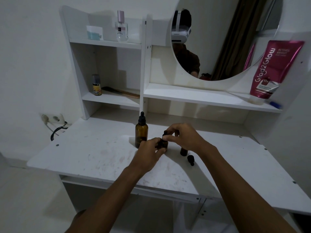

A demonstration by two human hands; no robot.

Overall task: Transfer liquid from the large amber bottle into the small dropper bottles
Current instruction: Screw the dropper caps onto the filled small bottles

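Hands (151,148) around small dropper bottle (164,143), capped.

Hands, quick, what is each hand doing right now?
Left hand: closed around the small dropper bottle.
Right hand: fingers pinching that bottle's dropper cap.

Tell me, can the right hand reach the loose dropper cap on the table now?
Probably yes: the dropper cap lies uncovered just below the right hand, but that hand is busy on a small bottle.
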